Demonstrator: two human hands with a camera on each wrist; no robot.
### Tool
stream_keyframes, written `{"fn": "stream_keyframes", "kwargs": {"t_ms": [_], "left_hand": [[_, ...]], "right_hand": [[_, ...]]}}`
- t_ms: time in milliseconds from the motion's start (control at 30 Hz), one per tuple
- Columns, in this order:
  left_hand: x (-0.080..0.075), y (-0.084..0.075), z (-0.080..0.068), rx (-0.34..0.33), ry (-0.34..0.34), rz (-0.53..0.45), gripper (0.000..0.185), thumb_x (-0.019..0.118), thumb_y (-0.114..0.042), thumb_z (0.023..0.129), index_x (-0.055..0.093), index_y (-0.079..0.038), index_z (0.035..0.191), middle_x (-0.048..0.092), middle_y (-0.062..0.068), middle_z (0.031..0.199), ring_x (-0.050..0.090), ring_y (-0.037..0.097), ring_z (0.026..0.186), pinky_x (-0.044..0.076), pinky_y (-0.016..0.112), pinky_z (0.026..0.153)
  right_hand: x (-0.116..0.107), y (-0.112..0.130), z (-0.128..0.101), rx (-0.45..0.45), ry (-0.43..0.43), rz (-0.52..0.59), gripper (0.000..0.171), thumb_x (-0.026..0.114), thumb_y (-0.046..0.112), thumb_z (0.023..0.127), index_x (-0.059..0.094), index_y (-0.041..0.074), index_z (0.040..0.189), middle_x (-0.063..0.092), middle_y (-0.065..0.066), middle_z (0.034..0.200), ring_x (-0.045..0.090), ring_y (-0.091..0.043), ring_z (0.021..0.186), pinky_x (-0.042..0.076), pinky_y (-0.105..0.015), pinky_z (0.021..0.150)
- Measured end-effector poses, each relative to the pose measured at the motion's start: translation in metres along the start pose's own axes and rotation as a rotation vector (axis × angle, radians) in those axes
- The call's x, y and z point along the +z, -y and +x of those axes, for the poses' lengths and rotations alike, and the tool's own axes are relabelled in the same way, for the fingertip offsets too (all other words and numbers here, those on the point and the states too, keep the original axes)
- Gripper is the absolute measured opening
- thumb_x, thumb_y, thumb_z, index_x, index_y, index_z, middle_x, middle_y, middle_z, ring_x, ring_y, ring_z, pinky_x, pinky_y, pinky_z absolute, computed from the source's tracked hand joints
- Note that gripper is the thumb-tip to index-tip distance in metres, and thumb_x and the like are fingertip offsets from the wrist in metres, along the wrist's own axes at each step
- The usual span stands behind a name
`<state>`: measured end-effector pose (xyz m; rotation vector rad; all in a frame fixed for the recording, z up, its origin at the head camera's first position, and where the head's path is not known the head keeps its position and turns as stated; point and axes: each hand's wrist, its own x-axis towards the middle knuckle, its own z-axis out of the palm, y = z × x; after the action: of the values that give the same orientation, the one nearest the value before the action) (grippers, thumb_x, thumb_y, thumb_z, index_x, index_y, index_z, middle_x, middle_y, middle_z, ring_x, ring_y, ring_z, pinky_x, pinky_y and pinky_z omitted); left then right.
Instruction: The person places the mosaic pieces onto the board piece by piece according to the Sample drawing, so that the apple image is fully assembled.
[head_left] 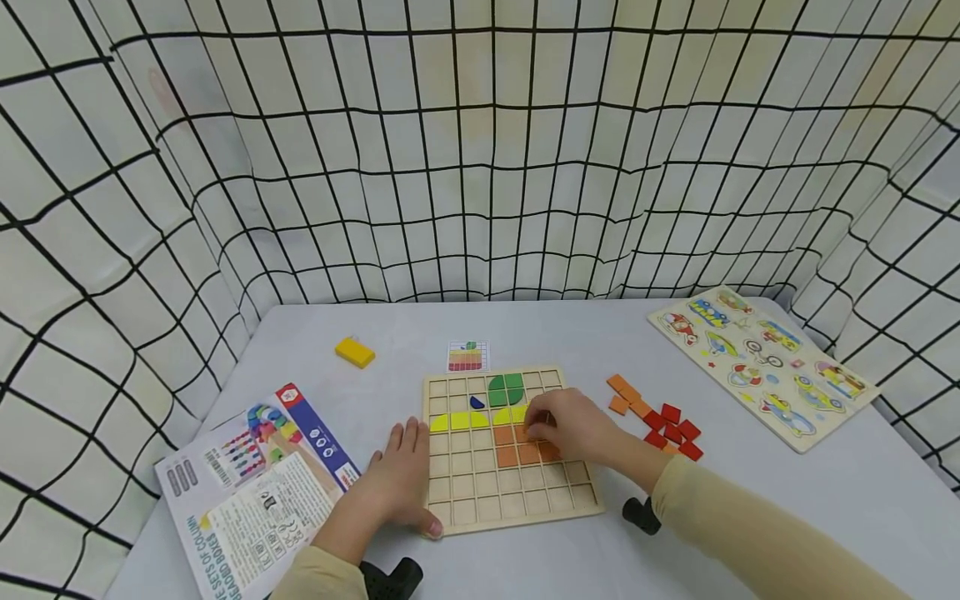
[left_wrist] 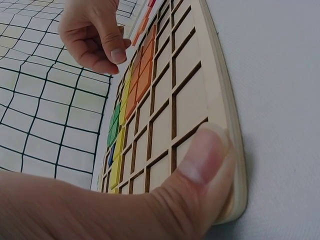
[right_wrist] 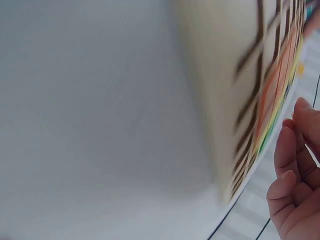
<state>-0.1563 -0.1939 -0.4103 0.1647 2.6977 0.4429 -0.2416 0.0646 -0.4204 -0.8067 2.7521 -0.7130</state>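
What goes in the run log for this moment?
left hand: steadies grid board | right hand: fingers curled over orange tiles | loose tiles: beside board

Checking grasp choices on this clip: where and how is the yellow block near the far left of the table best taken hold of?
The yellow block lies flat and alone on the table, with bare surface all round it. It looks best taken from above, thumb and finger across its two long sides, its narrower span. The left hand, resting at the grid board, is the nearer one.
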Motion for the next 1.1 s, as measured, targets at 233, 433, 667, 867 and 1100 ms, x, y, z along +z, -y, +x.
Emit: {"fn": "stream_keyframes", "kwargs": {"t_ms": [233, 433, 667, 867, 1100], "left_hand": [[0.001, 0.001, 0.001, -0.005, 0.002, 0.001, 0.134, 0.099, -0.037, 0.059, 0.021, 0.013, 0.156, 0.014, 0.035, 0.166, 0.012, 0.055, 0.154, 0.025, 0.073, 0.116], [0.001, 0.0, 0.001, -0.007, 0.006, -0.013, 0.134, 0.1, -0.035, 0.059, 0.021, 0.014, 0.156, 0.014, 0.035, 0.166, 0.011, 0.056, 0.154, 0.024, 0.074, 0.116], [0.001, -0.001, 0.0, 0.0, 0.0, -0.001, 0.134, 0.099, -0.037, 0.058, 0.022, 0.013, 0.156, 0.015, 0.035, 0.165, 0.012, 0.056, 0.153, 0.026, 0.074, 0.116], [0.0, -0.001, 0.0, 0.003, -0.003, 0.007, 0.134, 0.099, -0.037, 0.058, 0.023, 0.014, 0.155, 0.016, 0.036, 0.165, 0.013, 0.056, 0.153, 0.026, 0.074, 0.115], [0.0, -0.001, -0.001, -0.001, 0.005, -0.001, 0.133, 0.099, -0.036, 0.059, 0.022, 0.014, 0.156, 0.015, 0.036, 0.165, 0.012, 0.056, 0.153, 0.026, 0.074, 0.115]], "right_hand": [[-0.043, -0.067, -0.003, 0.16, -0.106, -0.072, 0.011, 0.068, 0.007, 0.096, 0.073, 0.002, 0.104, 0.072, -0.009, 0.095, 0.06, -0.019, 0.082, 0.056, -0.034, 0.075], [-0.065, -0.105, -0.005, 0.358, -0.044, -0.102, 0.025, 0.064, 0.018, 0.1, 0.066, -0.003, 0.115, 0.068, -0.015, 0.101, 0.059, -0.024, 0.085, 0.056, -0.036, 0.076], [-0.067, -0.11, -0.001, 0.43, 0.039, -0.082, 0.031, 0.072, 0.029, 0.095, 0.066, 0.0, 0.104, 0.064, -0.009, 0.089, 0.057, -0.019, 0.073, 0.049, -0.027, 0.061], [-0.058, -0.108, 0.003, 0.411, -0.021, -0.003, 0.024, 0.076, 0.016, 0.091, 0.063, 0.001, 0.104, 0.061, -0.011, 0.095, 0.055, -0.023, 0.087, 0.05, -0.03, 0.073], [-0.055, -0.1, 0.0, 0.391, -0.099, 0.121, 0.014, 0.071, 0.01, 0.095, 0.065, 0.003, 0.105, 0.066, -0.013, 0.1, 0.057, -0.024, 0.088, 0.053, -0.029, 0.074]]}}
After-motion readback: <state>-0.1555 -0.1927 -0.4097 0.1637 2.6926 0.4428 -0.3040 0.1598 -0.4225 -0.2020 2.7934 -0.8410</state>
